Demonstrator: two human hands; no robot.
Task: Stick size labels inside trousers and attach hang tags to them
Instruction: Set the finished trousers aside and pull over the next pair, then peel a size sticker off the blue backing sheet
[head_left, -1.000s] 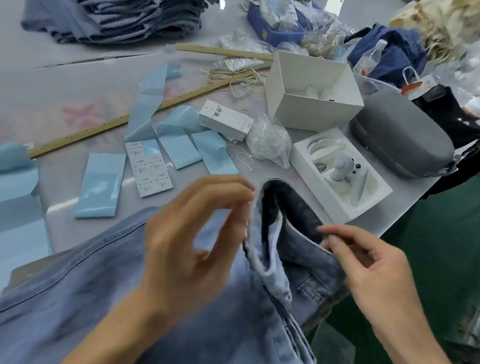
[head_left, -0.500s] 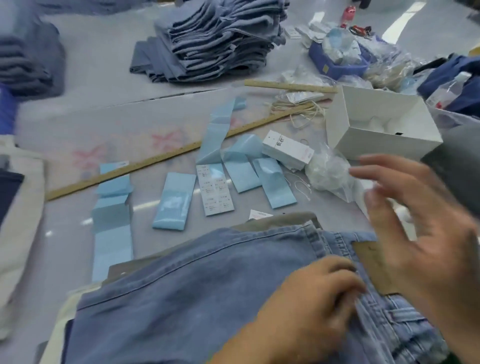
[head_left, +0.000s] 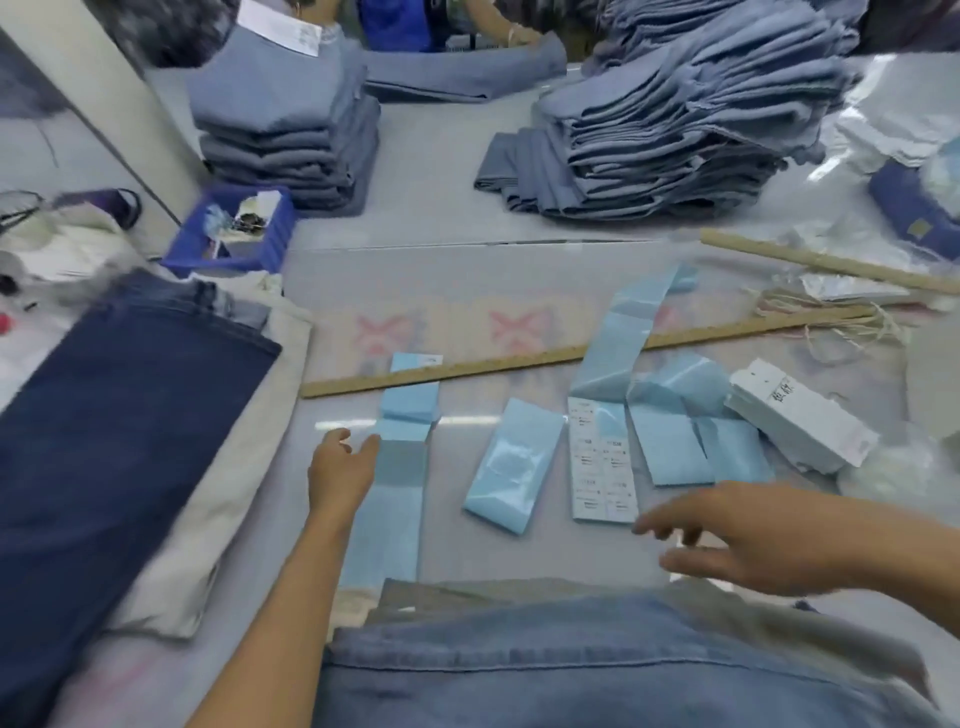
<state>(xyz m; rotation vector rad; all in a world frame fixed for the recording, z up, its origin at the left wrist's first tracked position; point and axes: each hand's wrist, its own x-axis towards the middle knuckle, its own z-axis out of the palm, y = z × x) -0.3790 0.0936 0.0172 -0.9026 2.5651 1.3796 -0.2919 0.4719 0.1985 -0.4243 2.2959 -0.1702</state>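
Trousers (head_left: 597, 670) of light denim lie at six o'clock, nearest you. Your left hand (head_left: 340, 470), fingers loose and grasping nothing, touches the edge of the long blue label strip (head_left: 397, 499) at nine o'clock of centre. Your right hand (head_left: 748, 540), spread and empty, hovers just below the printed size label sheet (head_left: 602, 462). Peel one sticker cleanly, I'd judge, pinning the backing flat. Counted: two wooden rulers (head_left: 519, 358), two folded denim stacks (head_left: 665, 135) at twelve o'clock, one hang tag bundle (head_left: 800, 421) at three.
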